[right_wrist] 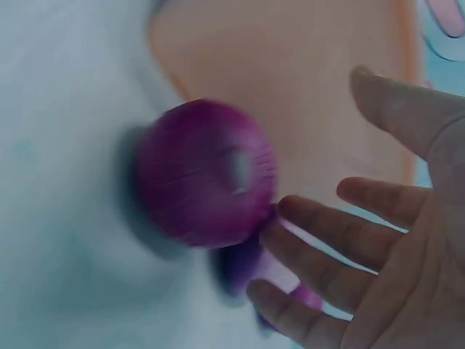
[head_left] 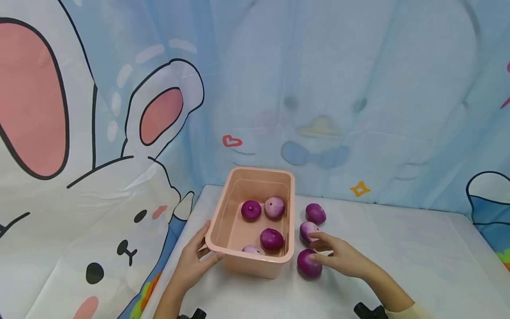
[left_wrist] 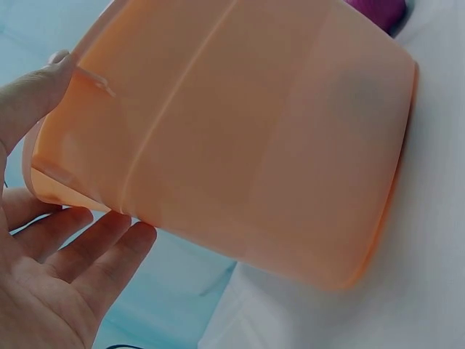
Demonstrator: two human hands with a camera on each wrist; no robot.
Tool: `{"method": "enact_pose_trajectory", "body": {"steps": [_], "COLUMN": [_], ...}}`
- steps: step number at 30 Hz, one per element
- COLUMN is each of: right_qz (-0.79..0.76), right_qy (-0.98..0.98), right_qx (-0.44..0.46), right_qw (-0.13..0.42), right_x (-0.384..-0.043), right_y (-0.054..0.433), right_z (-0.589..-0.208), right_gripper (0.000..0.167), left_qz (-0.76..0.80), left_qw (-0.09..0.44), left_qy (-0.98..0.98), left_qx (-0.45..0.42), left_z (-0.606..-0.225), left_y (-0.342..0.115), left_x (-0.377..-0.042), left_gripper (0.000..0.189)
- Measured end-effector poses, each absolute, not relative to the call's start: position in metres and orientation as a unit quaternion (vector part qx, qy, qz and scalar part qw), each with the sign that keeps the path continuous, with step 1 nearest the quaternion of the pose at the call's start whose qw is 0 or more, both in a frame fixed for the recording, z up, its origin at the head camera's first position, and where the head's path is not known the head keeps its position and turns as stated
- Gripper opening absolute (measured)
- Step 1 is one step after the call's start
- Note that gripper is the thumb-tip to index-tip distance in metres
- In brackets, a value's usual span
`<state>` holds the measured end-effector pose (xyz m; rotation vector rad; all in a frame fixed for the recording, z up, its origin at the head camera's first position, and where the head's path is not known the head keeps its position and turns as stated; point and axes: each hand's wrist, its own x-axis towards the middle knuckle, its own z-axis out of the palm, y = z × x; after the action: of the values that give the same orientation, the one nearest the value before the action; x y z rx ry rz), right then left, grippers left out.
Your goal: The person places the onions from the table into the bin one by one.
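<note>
A peach plastic bin (head_left: 255,265) stands on the table with several red onions inside, one of them partly hidden behind the front rim. My left hand (head_left: 191,266) holds the bin's front left corner, thumb at the front and fingers along the side, as the left wrist view also shows. Along the bin's right side lie three red onions in a row: a near one (head_left: 307,266), a paler middle one (head_left: 307,231) and a far one (head_left: 315,213). Over the near and middle onions hovers my right hand (head_left: 340,257), fingers spread and grasping nothing. In the right wrist view the near onion (right_wrist: 203,174) sits beyond the fingertips.
A white cloth covers the table (head_left: 398,252). Behind it hangs a light blue printed curtain (head_left: 358,88), and another cartoon-rabbit sheet (head_left: 99,221) rises along the left edge, close to my left arm.
</note>
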<state>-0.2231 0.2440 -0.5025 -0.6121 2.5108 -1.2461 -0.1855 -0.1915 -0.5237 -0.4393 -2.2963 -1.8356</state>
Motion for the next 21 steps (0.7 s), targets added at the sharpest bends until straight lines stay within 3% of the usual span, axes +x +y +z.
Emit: {"method": "enact_pose_trajectory", "body": {"steps": [5, 13, 21], "right_qz": [-0.384, -0.337, -0.364], "right_qy": [0.892, 0.911, 0.907], "right_qx": [-0.206, -0.206, -0.187], "right_qw": [0.120, 0.115, 0.100], "right_x": [-0.217, -0.217, -0.214], "right_y": [0.241, 0.224, 0.223], "right_z": [-0.525, -0.553, -0.550], "right_gripper": [0.073, 0.099, 0.100], "left_qz": [-0.615, -0.620, -0.616], "left_qw": [0.084, 0.086, 0.086], "left_qy": [-0.771, -0.767, -0.770], "left_qx": [-0.146, -0.143, -0.141], "left_z": [-0.522, -0.522, -0.521], "left_y": [-0.191, -0.190, -0.190], "left_x": [-0.185, -0.184, -0.184], "left_gripper": [0.094, 0.093, 0.093]}}
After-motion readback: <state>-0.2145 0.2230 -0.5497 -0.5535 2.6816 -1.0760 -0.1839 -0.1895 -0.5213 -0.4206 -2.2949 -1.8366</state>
